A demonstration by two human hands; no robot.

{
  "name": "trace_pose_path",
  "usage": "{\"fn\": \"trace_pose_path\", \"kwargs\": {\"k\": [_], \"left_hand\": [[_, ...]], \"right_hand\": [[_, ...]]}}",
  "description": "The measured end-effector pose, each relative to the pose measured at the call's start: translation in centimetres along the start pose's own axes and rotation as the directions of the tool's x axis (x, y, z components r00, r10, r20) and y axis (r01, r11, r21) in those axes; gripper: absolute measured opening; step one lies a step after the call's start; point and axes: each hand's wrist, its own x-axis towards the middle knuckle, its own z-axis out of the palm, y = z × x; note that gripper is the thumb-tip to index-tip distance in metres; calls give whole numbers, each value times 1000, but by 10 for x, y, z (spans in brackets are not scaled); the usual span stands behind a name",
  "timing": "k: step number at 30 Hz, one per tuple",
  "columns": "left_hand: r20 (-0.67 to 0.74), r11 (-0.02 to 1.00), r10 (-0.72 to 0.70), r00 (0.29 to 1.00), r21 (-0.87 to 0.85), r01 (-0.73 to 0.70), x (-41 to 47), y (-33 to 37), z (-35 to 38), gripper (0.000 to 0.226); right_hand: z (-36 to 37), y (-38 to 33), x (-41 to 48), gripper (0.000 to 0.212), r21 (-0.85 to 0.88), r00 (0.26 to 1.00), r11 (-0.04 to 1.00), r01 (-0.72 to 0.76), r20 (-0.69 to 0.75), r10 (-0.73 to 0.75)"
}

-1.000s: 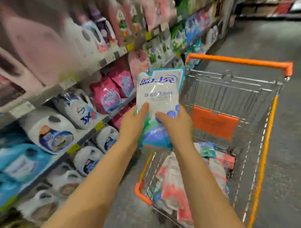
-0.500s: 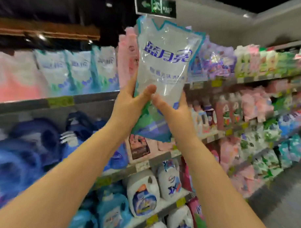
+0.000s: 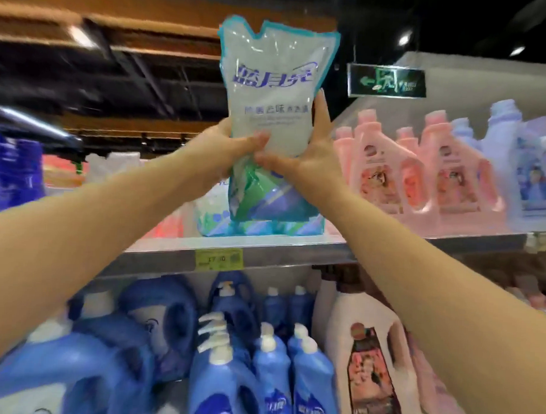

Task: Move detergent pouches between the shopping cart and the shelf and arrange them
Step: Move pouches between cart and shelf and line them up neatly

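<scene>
- The clear plastic detergent pouch, edged in teal and printed with blue lettering, is upright between both hands, raised above the top shelf's front edge.
- The left hand grips its left side at mid-height, with the thumb lying across the front panel and the fingers wrapped out of sight behind.
- The right hand clamps the right side. Its thumb crosses the front towards the left thumb, and its fingers run straight up the pouch's right edge.
- The two thumbs nearly meet on the front, just above the green and blue printed base.
- The pouch's glossy film is creased, and its top edge is notched and uneven.
- The grey metal shelf carries a yellow price tag on its lip.
- A row of similar teal-bottomed pouches stands on this shelf directly behind and below the held one.
- To the right on the same shelf stand pink plastic bottles, then lilac bottles.
- The level below holds blue pump bottles with white caps, and beside them a pale pink jug with a dark label.
- A green exit sign hangs behind.
</scene>
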Motion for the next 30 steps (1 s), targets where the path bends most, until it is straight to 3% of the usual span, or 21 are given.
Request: {"fn": "trace_pose_path", "kwargs": {"k": [3, 7, 12, 17, 21, 23, 27, 30], "left_hand": [[-11, 982, -189, 982, 24, 189, 37, -26, -20, 40], [-194, 961, -278, 941, -59, 271, 80, -78, -34, 61], [-273, 929, -361, 892, -21, 370, 112, -157, -37, 61], [-281, 927, -362, 889, -9, 375, 146, -209, -39, 81], [-224, 892, -399, 889, 130, 433, 172, -233, -40, 98], [-203, 814, -477, 855, 265, 517, 180, -236, -43, 103], [-69, 640, -689, 721, 408, 651, 196, -240, -54, 68], [-1, 661, -689, 725, 408, 630, 205, -252, -54, 50]], "right_hand": [[16, 45, 28, 128, -57, 996, 998, -21, 88, 26], [34, 110, 60, 122, -49, 967, 998, -49, 250, 59], [53, 176, 76, 133, -176, 868, 953, -246, 398, 298], [63, 227, 94, 136, -338, 815, 880, -332, 367, 449], [65, 247, 111, 134, -496, 752, 784, -372, 333, 568], [64, 254, 119, 132, -574, 732, 736, -359, 316, 603], [66, 266, 130, 123, -693, 689, 641, -329, 288, 665], [70, 272, 140, 114, -761, 651, 556, -333, 241, 719]]}}
